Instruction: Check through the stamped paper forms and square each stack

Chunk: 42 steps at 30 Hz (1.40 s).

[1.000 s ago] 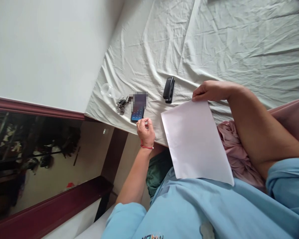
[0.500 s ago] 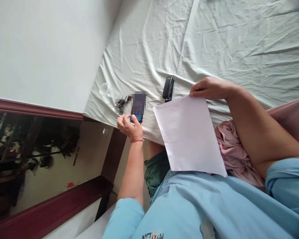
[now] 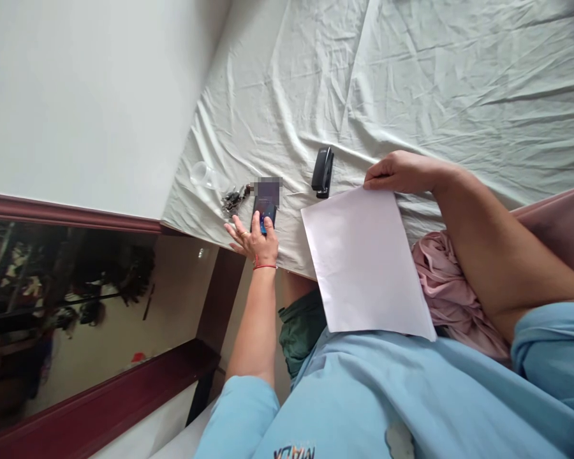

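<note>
My left hand is at the near edge of the sheet-covered surface, its fingers spread over the lower end of a smartphone. The phone lies flat with its screen lit, and part of the picture there is blurred out. My right hand pinches the top edge of white paper, which slopes down onto my lap; whether it is one sheet or more I cannot tell. A black stapler rests just beyond the paper's upper left corner.
Left of the phone lie a bunch of keys and a clear plastic cup on its side. Crumpled pink cloth sits under my right forearm. A dark red wooden frame with a mirror-like panel stands at the left.
My left hand has opened out, its fingers now spread and a fingertip over the phone's lit screen. The paper's left corner has shifted slightly right. My right hand keeps its pinch.
</note>
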Tool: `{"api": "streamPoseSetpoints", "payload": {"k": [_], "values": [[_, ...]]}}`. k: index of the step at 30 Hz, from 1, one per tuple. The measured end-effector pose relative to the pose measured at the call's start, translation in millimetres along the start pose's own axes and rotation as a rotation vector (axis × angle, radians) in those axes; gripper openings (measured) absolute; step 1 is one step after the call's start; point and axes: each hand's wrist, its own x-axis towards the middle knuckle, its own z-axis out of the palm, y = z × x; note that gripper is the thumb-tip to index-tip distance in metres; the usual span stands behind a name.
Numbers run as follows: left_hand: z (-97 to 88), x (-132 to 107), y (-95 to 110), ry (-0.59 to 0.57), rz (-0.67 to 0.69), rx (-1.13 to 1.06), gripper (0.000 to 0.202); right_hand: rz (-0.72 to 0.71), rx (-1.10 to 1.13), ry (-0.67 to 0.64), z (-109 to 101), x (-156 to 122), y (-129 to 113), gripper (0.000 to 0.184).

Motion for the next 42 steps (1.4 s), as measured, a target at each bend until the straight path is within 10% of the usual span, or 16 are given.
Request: {"api": "streamPoseSetpoints", "payload": {"k": [36, 42], "values": [[6.2, -1.2, -4.9, 0.036, 0.060, -0.069, 0.053, 0.000, 0.032, 0.016, 0.9, -0.3, -0.7, 0.045], [2.6, -1.6, -9.3, 0.192, 0.046, -0.133, 0.054, -0.038, 0.050, 0.022, -1.0, -2.8, -5.7, 0.044]]}}
